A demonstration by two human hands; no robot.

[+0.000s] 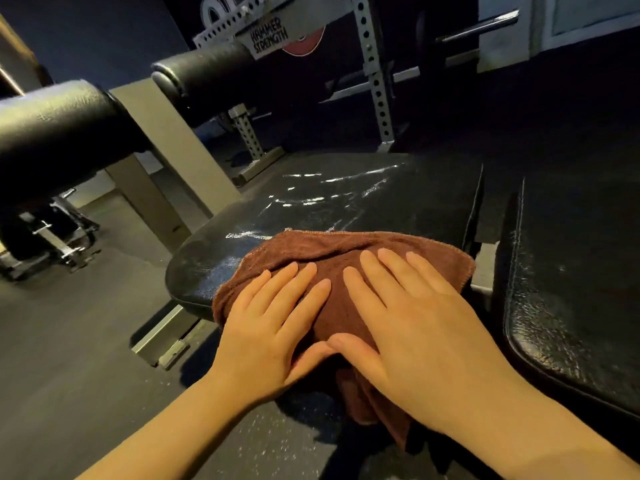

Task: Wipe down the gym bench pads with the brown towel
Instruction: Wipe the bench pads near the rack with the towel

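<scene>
Black pad (346, 202), brown towel (346, 251) under both hands

Left hand (273, 320), right hand (408, 323), flat

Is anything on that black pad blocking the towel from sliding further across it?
Nothing visible. Both hands, left and right, press the brown towel flat; the seat pad ahead shows only wet streaks.

Both hands cover mid part of brown towel (346, 251); its lower end hangs behind right hand (415, 327). Right bench pad (571, 271) cut off by frame edge. Wall logo mostly blocked by rack.
</scene>
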